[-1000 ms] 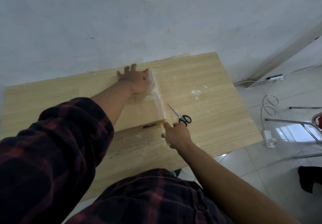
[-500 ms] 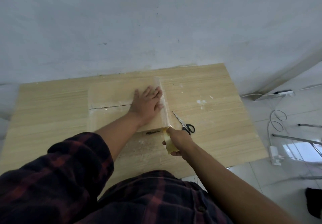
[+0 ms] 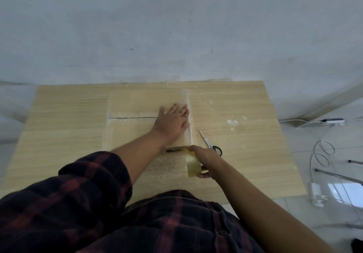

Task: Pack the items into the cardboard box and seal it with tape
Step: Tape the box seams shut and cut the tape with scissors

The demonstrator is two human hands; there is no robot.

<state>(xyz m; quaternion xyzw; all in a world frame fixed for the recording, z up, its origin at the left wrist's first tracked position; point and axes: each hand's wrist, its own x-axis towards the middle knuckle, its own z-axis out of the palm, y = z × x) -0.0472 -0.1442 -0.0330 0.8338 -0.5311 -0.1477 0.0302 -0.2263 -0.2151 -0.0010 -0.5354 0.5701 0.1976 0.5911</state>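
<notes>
A closed cardboard box [image 3: 133,105] lies on the wooden table [image 3: 245,154], its flaps meeting at a dark seam across the top. Clear tape runs along its right edge [image 3: 187,115]. My left hand [image 3: 172,123] presses flat on the box top beside that taped edge, fingers straight. At the box's near right corner my right hand [image 3: 204,158] grips a roll of yellowish clear tape [image 3: 193,164], which hangs just below the corner. A dark print mark shows on the box's near side [image 3: 173,151].
Scissors with black handles [image 3: 211,144] lie on the table just right of the box. White smudges mark the tabletop on the right. On the tiled floor to the right are a white power strip [image 3: 332,122], coiled cables [image 3: 322,154] and a charger [image 3: 317,193]. A grey wall stands behind the table.
My left hand slid from the box's far right corner toward me along the taped edge. My right hand drew the tape roll down and nearer, below the box's near corner.
</notes>
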